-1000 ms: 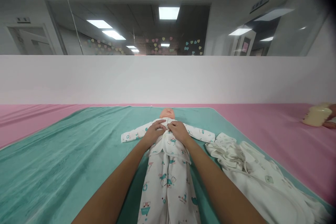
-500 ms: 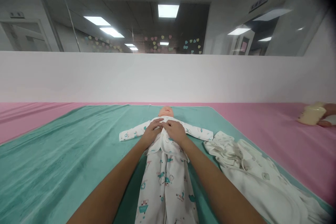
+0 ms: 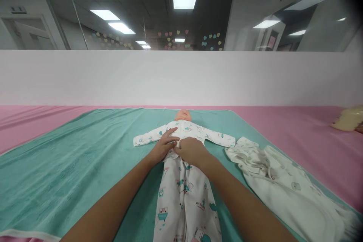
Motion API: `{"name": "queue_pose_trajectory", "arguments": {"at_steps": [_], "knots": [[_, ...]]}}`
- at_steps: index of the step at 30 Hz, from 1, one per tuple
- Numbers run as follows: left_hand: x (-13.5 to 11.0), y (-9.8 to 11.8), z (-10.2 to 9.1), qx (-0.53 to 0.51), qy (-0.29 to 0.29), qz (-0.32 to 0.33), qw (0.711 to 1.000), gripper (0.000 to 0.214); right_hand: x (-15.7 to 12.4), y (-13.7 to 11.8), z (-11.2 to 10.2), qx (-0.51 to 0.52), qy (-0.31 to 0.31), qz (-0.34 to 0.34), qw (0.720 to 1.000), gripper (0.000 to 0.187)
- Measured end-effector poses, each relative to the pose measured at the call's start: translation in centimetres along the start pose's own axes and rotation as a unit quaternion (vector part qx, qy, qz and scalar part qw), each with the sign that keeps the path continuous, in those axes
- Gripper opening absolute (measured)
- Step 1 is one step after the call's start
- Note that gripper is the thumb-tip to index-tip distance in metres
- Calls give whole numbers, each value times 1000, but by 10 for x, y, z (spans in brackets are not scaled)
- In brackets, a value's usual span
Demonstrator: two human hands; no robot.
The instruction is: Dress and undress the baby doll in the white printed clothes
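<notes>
A baby doll (image 3: 183,115) lies on its back, head away from me and both arms stretched out sideways. It wears a white printed baby shirt (image 3: 185,130) and matching trousers (image 3: 185,196). Over the belly, my left hand (image 3: 166,146) rests on the shirt front with its fingers stretched and apart. Close beside it, my right hand (image 3: 193,152) is closed, its fingers curled at the front of the shirt. The bit of cloth inside those fingers is mostly hidden.
A teal blanket (image 3: 85,166) lies under the doll on a pink sheet (image 3: 306,136). Crumpled white baby clothes (image 3: 283,193) lie to the right. At the far right edge, another person's fingers touch a pale yellow object (image 3: 348,119). A white wall with windows stands behind.
My right hand has moved down the shirt front and its fingers have curled closed. My left hand has shifted slightly lower, fingers more spread. The whole view has tilted a little.
</notes>
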State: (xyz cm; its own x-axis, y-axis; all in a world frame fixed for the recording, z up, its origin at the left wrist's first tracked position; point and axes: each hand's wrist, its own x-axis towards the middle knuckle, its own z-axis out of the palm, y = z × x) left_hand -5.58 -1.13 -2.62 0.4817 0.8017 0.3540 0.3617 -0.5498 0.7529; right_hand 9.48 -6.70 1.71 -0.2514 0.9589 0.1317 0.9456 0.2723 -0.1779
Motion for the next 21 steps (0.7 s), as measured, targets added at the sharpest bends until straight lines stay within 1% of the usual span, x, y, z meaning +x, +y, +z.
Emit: {"name": "queue_pose_trajectory", "arguments": {"at_steps": [2, 4, 8, 11, 13, 15, 19, 21], "knots": [[1, -1, 0, 4, -2, -2, 1000, 31, 1, 9, -1, 40, 1, -30, 999, 30], [1, -1, 1, 12, -3, 0, 1000, 29, 1, 21, 0, 115, -15, -62, 991, 29], [1, 0, 3, 37, 1, 16, 999, 26, -4, 42, 3, 278, -62, -93, 954, 27], [-1, 2, 5, 57, 4, 25, 998, 27, -6, 48, 4, 327, -91, -108, 934, 28], [-1, 3, 6, 61, 1, 21, 998, 28, -6, 49, 4, 335, -87, -112, 931, 28], [-2, 4, 6, 60, -2, 17, 998, 28, -6, 48, 6, 352, -68, -101, 928, 26], [-2, 7, 6, 59, -5, 21, 998, 28, -4, 45, 14, 418, -39, -39, 907, 17], [-2, 8, 6, 61, -4, 27, 998, 27, -3, 44, 19, 437, -8, -22, 899, 16]]}}
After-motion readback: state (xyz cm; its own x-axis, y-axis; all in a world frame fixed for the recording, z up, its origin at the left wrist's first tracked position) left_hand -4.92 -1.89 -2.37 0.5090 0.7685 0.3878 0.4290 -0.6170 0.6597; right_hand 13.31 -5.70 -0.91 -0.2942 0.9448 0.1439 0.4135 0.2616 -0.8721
